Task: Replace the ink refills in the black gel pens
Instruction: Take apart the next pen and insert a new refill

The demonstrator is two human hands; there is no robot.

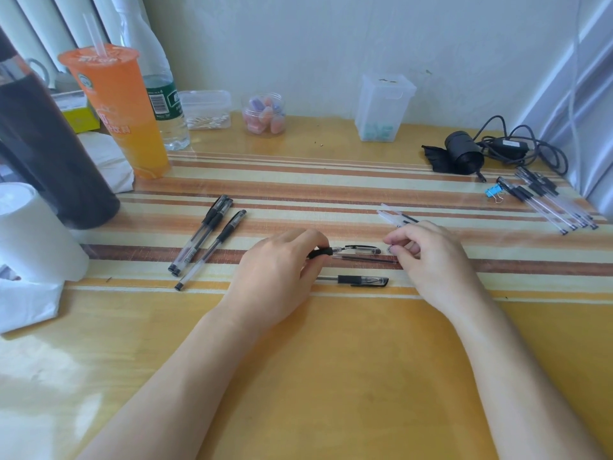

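The black gel pen [356,250] in work lies across the dark stripe in the middle of the table [331,360]. The left hand [278,270] pinches its black rubber grip, and the cap end points to the right hand [428,257]. That hand has curled fingers just beside the cap. Something small and grey shows at its fingertips, but I cannot tell if it is held.

A thin dark refill [365,259] lies on the table just under the pen, parallel to it. I judge that the pen is being opened or closed around this refill.

To do it well, the left hand should keep the grip firm and level. The right hand should pull or turn straight along the pen's axis, so that the thin refill does not bend and no small part rolls away.

A second capped pen [361,280] waits near the wrists. Three more pens [205,240] lie to the left, and clear packets [394,216] lie behind the right hand. A pile of pens [544,200] lies far right; keeping these groups apart helps to know which pens are finished
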